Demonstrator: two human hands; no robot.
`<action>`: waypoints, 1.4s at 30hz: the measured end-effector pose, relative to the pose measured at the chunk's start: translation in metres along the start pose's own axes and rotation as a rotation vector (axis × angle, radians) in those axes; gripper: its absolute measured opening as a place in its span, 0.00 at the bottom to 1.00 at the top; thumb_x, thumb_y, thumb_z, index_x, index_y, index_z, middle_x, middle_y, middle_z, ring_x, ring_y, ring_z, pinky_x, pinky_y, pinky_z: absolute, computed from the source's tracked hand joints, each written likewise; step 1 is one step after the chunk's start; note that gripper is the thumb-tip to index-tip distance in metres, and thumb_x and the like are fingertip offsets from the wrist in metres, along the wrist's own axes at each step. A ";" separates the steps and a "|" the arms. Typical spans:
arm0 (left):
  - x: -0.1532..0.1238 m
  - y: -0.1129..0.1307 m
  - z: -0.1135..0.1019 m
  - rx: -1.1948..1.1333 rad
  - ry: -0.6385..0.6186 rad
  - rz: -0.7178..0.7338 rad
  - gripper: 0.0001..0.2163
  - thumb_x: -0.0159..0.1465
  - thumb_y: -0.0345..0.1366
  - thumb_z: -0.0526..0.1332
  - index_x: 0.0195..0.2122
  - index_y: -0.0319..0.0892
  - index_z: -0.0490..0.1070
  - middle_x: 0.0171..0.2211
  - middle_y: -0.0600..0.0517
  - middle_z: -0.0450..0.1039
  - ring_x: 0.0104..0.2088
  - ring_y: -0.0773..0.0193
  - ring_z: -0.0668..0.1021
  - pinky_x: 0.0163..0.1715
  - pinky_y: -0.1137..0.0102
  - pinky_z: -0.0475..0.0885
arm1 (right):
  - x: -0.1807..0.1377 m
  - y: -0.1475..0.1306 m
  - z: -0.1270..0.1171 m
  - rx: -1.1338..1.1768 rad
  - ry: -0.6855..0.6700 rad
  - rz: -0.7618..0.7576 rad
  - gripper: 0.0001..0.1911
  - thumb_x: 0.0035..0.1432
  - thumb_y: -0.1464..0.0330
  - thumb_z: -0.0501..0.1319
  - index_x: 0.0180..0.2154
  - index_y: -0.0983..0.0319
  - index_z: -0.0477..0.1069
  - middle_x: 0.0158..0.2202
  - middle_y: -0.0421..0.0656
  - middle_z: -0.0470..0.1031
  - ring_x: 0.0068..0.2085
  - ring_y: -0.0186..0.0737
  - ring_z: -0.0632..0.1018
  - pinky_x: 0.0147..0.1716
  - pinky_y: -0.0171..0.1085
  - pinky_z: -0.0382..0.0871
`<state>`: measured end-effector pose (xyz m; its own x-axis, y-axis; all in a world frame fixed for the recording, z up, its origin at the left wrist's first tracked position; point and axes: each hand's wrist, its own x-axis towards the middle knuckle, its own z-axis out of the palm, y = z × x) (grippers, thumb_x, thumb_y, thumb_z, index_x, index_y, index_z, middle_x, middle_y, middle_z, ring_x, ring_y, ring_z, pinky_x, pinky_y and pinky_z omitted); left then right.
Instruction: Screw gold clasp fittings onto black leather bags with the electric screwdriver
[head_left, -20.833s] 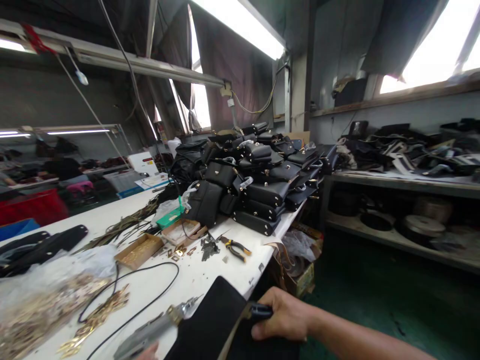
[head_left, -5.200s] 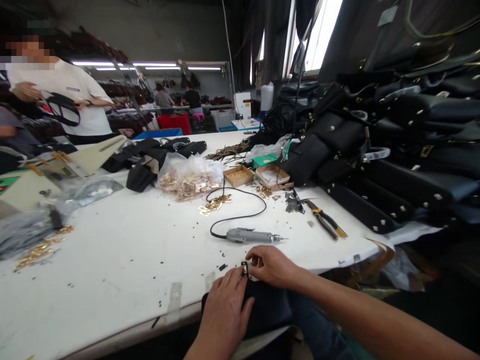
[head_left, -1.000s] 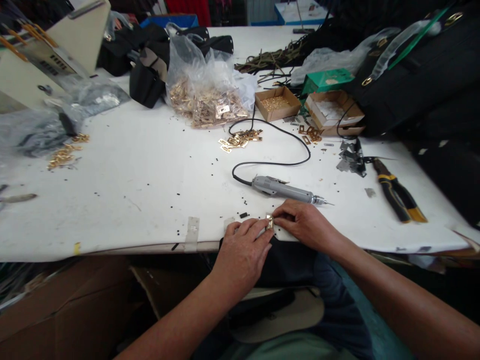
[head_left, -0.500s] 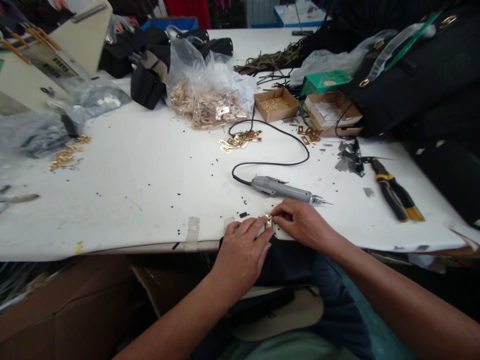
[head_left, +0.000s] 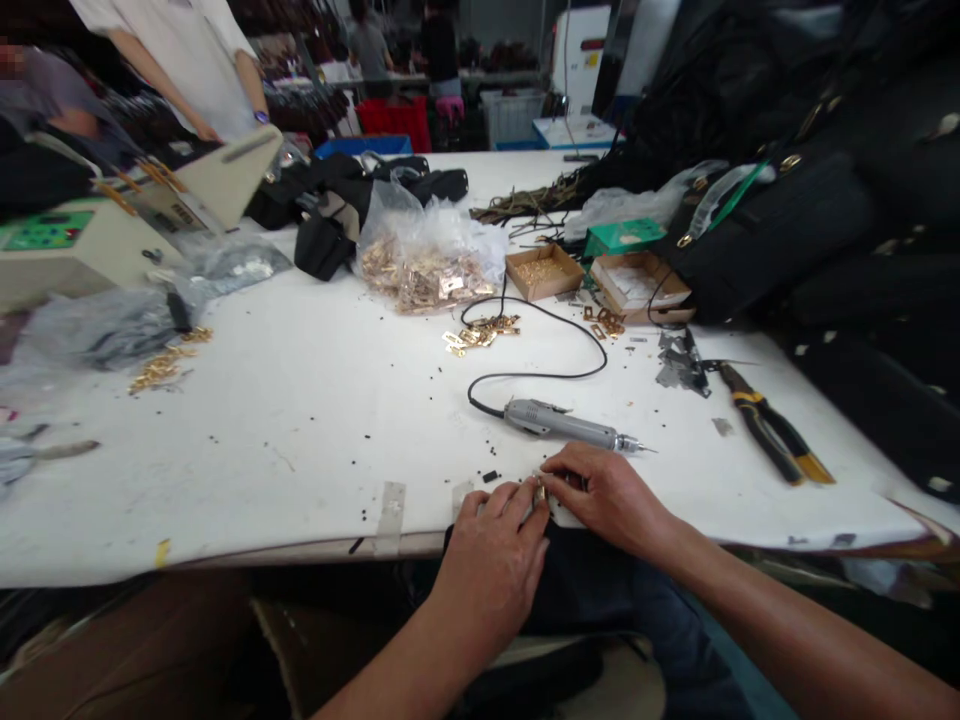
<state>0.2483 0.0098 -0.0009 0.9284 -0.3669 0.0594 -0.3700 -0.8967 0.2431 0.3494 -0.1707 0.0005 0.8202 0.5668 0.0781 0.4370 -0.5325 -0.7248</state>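
My left hand (head_left: 498, 548) lies at the table's front edge, fingers bent over a dark piece. Between its forefinger and thumb sits a small gold metal plate (head_left: 541, 494). My right hand (head_left: 611, 497) is closed in a pinch at the plate's right side; whatever its fingertips hold is too small to tell. Black material (head_left: 577, 560) hangs below the edge under both hands. Just beyond the right hand, a grey electric screwdriver (head_left: 574, 425) rests on its side, bit pointing right, with a black cord trailing back.
Gold plates (head_left: 480, 334) lie loose behind the screwdriver, before a clear bag of fittings (head_left: 431, 265). Cardboard boxes (head_left: 544, 272) stand behind. Pliers (head_left: 772, 425) lie at right, beside black bags (head_left: 862, 230). A machine (head_left: 97, 250) stands at left, with a person (head_left: 195, 65) behind it.
The head view has tilted up, so the table sits lower and people at the back show. Both hands stay at the gold plate, with only slight finger movement.
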 end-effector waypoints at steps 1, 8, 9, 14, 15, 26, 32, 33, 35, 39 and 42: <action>-0.001 0.000 0.000 0.000 0.004 -0.002 0.19 0.70 0.37 0.58 0.62 0.47 0.67 0.65 0.48 0.67 0.58 0.51 0.72 0.53 0.51 0.69 | 0.001 -0.001 -0.003 -0.056 0.070 -0.038 0.07 0.66 0.67 0.62 0.43 0.58 0.79 0.41 0.44 0.79 0.42 0.44 0.79 0.44 0.41 0.71; -0.006 -0.001 0.005 -0.005 0.073 0.016 0.19 0.69 0.41 0.60 0.60 0.48 0.69 0.66 0.48 0.67 0.59 0.50 0.72 0.59 0.48 0.67 | 0.026 0.017 -0.019 -0.576 0.077 0.066 0.19 0.61 0.63 0.67 0.52 0.59 0.74 0.48 0.50 0.77 0.49 0.54 0.76 0.48 0.48 0.68; -0.006 -0.001 0.006 -0.006 0.078 0.017 0.19 0.69 0.41 0.60 0.60 0.49 0.69 0.66 0.49 0.67 0.59 0.51 0.72 0.60 0.47 0.66 | 0.029 0.019 -0.018 -0.577 0.047 0.085 0.18 0.61 0.63 0.66 0.53 0.60 0.74 0.47 0.50 0.77 0.48 0.53 0.76 0.48 0.46 0.68; -0.004 -0.005 0.005 -0.017 0.074 0.029 0.20 0.67 0.38 0.62 0.61 0.49 0.69 0.65 0.50 0.69 0.59 0.51 0.73 0.59 0.51 0.70 | 0.036 0.014 -0.033 -0.309 0.061 0.070 0.16 0.67 0.62 0.61 0.53 0.60 0.73 0.46 0.48 0.78 0.47 0.47 0.77 0.47 0.41 0.67; -0.004 -0.005 0.004 -0.018 0.072 0.035 0.21 0.67 0.38 0.63 0.61 0.49 0.69 0.65 0.50 0.69 0.59 0.51 0.73 0.58 0.52 0.71 | 0.036 0.012 -0.041 -0.197 0.102 0.082 0.16 0.68 0.60 0.59 0.53 0.60 0.73 0.45 0.46 0.78 0.45 0.45 0.77 0.45 0.40 0.68; 0.000 -0.003 0.006 0.066 0.096 0.075 0.21 0.63 0.33 0.63 0.59 0.46 0.71 0.65 0.47 0.69 0.58 0.49 0.74 0.56 0.51 0.72 | 0.048 0.052 -0.117 0.730 0.907 0.293 0.22 0.47 0.54 0.74 0.35 0.61 0.70 0.21 0.34 0.70 0.20 0.35 0.72 0.21 0.34 0.70; 0.001 -0.007 0.012 0.105 0.147 0.118 0.23 0.64 0.34 0.63 0.61 0.46 0.69 0.65 0.47 0.69 0.58 0.49 0.74 0.56 0.54 0.73 | 0.062 0.073 -0.105 0.766 1.041 0.286 0.27 0.44 0.51 0.76 0.35 0.61 0.69 0.23 0.38 0.74 0.24 0.38 0.78 0.19 0.32 0.68; 0.002 -0.007 0.012 0.107 0.145 0.122 0.23 0.64 0.34 0.63 0.61 0.46 0.69 0.65 0.47 0.69 0.57 0.50 0.74 0.55 0.54 0.73 | 0.065 0.075 -0.104 0.775 1.027 0.284 0.27 0.43 0.51 0.76 0.35 0.61 0.70 0.23 0.38 0.74 0.24 0.37 0.77 0.18 0.31 0.67; 0.002 -0.007 0.011 0.115 0.142 0.125 0.23 0.64 0.35 0.63 0.61 0.46 0.69 0.65 0.47 0.69 0.57 0.50 0.75 0.55 0.55 0.73 | 0.070 0.079 -0.102 0.779 1.002 0.272 0.27 0.43 0.51 0.77 0.36 0.61 0.70 0.22 0.37 0.74 0.23 0.36 0.75 0.17 0.31 0.65; 0.003 -0.007 0.011 0.135 0.150 0.135 0.23 0.64 0.35 0.63 0.61 0.45 0.70 0.64 0.47 0.69 0.57 0.49 0.75 0.54 0.55 0.74 | 0.080 0.087 -0.098 0.756 1.040 0.274 0.27 0.44 0.51 0.76 0.36 0.61 0.70 0.20 0.35 0.72 0.19 0.33 0.71 0.16 0.31 0.65; 0.003 -0.007 0.012 0.131 0.154 0.132 0.23 0.64 0.36 0.63 0.60 0.45 0.70 0.64 0.47 0.70 0.57 0.49 0.75 0.54 0.54 0.74 | 0.084 0.092 -0.094 0.746 1.056 0.302 0.27 0.44 0.50 0.76 0.36 0.61 0.70 0.19 0.35 0.71 0.19 0.34 0.71 0.15 0.31 0.64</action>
<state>0.2537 0.0122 -0.0143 0.8625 -0.4498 0.2318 -0.4805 -0.8717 0.0963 0.4934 -0.2317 0.0048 0.8878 -0.4505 0.0941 0.1608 0.1120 -0.9806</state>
